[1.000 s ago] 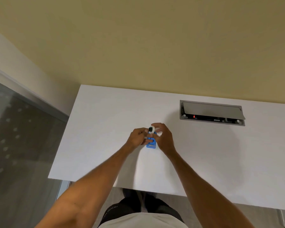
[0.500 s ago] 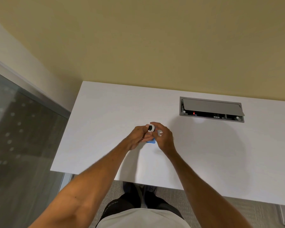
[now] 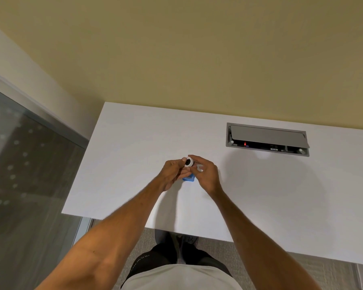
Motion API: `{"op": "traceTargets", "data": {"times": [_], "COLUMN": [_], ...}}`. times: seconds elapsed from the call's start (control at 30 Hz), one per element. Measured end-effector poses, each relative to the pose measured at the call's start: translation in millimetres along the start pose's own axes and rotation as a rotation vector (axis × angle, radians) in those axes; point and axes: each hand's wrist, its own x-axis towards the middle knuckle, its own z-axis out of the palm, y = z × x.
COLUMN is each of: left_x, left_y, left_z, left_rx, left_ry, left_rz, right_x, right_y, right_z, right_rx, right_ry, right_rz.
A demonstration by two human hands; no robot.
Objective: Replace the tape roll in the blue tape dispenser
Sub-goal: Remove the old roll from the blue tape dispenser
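Observation:
A small white tape roll (image 3: 188, 162) with a dark core is pinched between the fingertips of my left hand (image 3: 173, 173) and my right hand (image 3: 205, 174), lifted a little above the white desk (image 3: 134, 164). The blue tape dispenser (image 3: 189, 178) lies on the desk just below the roll, mostly hidden under my fingers; only its near end shows. A small white piece (image 3: 200, 168) sticks out from my right hand's fingers; I cannot tell what it is.
A grey cable box (image 3: 267, 139) with its lid tilted up is sunk into the desk at the back right. A yellow wall stands behind the desk. A glass partition (image 3: 25, 174) runs along the left. The desk's near edge is close to my body.
Both hands and the roll have shifted slightly away from me, and my fingers now cover more of the blue dispenser. The camera has tilted a little.

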Motion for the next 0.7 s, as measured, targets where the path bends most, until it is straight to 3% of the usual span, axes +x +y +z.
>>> {"op": "traceTargets", "data": {"times": [0.47,0.7], "left_x": [-4,9], "left_y": [11,20], "left_z": [-1,-15], "left_rx": [0.041,0.220], "left_ry": [-0.038,-0.018], "left_rz": [-0.125,-0.130], "right_x": [5,14], "right_y": [3,-1], "right_z": [4,12], "right_rx": [-0.208,-0.196], "right_ry": [-0.093,-0.061], "right_rz": [-0.090,-0.067]}}
